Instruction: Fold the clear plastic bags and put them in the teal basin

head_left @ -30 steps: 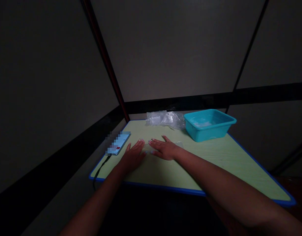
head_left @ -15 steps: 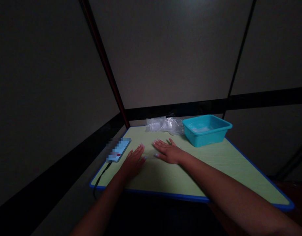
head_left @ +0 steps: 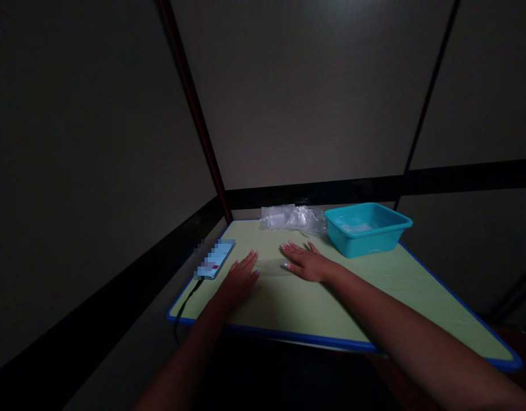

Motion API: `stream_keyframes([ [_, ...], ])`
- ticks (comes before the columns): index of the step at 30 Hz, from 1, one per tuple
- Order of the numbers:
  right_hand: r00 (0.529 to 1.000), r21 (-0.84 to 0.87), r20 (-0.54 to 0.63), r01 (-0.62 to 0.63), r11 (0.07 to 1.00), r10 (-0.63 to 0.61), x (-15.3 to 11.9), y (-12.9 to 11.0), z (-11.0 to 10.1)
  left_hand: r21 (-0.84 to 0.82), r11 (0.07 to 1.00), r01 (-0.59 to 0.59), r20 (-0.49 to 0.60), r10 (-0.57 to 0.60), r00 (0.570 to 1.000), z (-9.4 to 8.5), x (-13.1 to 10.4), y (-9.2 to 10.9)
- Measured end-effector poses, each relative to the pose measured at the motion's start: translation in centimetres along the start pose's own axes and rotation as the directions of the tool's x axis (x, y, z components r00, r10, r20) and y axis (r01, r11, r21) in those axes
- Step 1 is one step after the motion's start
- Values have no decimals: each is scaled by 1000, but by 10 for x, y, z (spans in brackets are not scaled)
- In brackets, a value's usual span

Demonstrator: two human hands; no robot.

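Wider apart than a second ago, the left hand (head_left: 240,281) and right hand (head_left: 308,266) lie flat and open, gripping nothing. At far left, a black cord (head_left: 187,299) trails from the phone (head_left: 219,258) over the table edge (head_left: 309,338) — a left forearm (head_left: 198,342) catching it could drag both down. Between the hands lies clear film (head_left: 272,267) — uneven pressure could crease it. Rightmost, the basin (head_left: 368,242) looks steady.

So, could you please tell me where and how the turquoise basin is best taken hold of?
Probably by the near rim of the turquoise basin, from above on the near side: it stands upright, walls flare toward the rim, and crumpled plastic lies close by its left.
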State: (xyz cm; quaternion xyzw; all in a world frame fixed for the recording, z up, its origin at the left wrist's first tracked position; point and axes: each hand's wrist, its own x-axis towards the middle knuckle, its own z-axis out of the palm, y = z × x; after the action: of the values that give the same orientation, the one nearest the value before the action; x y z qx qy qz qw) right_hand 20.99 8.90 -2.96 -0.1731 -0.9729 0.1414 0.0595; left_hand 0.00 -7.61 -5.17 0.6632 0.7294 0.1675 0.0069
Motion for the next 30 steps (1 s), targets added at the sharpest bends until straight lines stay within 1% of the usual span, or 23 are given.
stream_keyframes([
  [5,1000,0,10,-2,1000,2,1,3,2,-37,998,-46,-1,46,999,-6,-3,3],
  [8,1000,2,9,4,1000,-4,1,2,2,-28,998,-59,15,60,998,-7,-5,5],
  [14,1000,-3,16,17,1000,-17,0,-1,3,94,994,-52,46,48,998,-2,-2,6],
  [23,998,-21,30,50,999,-49,-3,-13,0,128,992,-7,61,-1,998,1,0,6],
  [26,998,-31,28,63,998,-62,-3,-14,2,131,991,9,68,-18,998,2,-1,6],
  [30,997,-27,27,78,997,-77,-2,-13,5,151,988,1,76,-12,997,0,-1,7],
])
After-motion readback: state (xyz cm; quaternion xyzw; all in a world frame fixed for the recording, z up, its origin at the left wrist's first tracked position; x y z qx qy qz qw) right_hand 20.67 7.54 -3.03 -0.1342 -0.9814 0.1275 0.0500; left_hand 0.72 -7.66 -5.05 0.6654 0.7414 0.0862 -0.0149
